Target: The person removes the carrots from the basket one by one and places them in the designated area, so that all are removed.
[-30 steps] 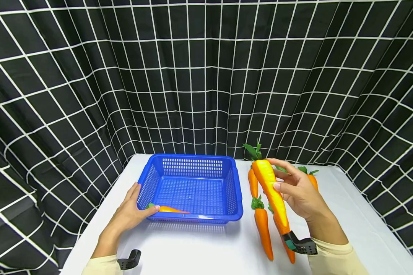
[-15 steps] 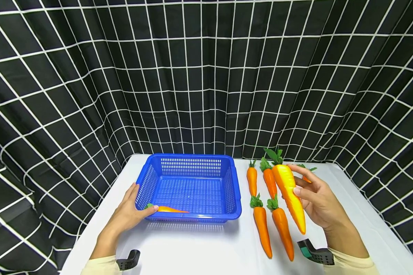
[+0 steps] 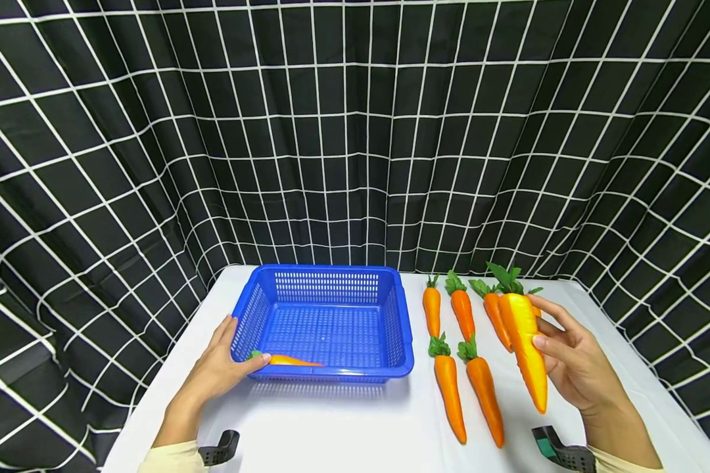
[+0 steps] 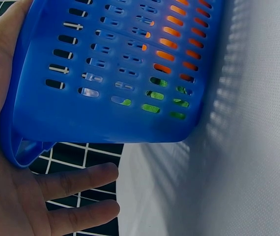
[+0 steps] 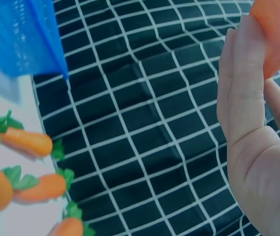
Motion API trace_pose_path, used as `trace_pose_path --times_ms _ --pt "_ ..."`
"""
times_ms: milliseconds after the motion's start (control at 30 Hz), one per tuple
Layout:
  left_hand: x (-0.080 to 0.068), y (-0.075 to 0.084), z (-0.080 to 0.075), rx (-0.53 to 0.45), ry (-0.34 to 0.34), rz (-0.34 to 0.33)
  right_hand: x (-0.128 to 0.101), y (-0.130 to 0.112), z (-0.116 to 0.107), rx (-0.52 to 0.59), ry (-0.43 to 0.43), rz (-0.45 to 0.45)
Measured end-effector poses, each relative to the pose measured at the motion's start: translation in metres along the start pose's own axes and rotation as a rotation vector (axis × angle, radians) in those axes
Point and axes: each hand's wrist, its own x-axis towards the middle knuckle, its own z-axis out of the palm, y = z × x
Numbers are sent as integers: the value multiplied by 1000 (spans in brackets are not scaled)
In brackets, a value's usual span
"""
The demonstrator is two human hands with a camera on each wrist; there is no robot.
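My right hand (image 3: pixel 580 364) pinches a yellow-orange carrot (image 3: pixel 523 348) between thumb and fingers, raised over the right of the table with its leafy top away from me and its tip toward me. In the right wrist view only part of the carrot (image 5: pixel 276 37) shows beyond the fingers. At the front left corner of a blue plastic basket (image 3: pixel 331 372), my left hand (image 3: pixel 210 368) holds the rim, thumb over the front edge. Two of its fingers (image 4: pixel 81 182) stretch out straight below the corner in the left wrist view. One carrot (image 3: pixel 290 360) lies inside along the front wall.
Right of the basket, several carrots lie in two rows on the white table (image 3: pixel 331 433). The front row has two carrots (image 3: pixel 449 397); behind are more, including one (image 3: pixel 463 314) near the back edge. A black curtain with white grid lines (image 3: pixel 355 131) surrounds the table.
My right hand has moved right with the carrot, away from the basket, uncovering the carrots on the table. My left hand stays at the basket corner.
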Motion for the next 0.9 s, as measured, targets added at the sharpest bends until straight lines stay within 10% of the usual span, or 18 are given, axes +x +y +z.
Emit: trace_pose_path --times_ms 900 --pt "-1 0 0 -4 2 0 -39 25 -70 21 172 158"
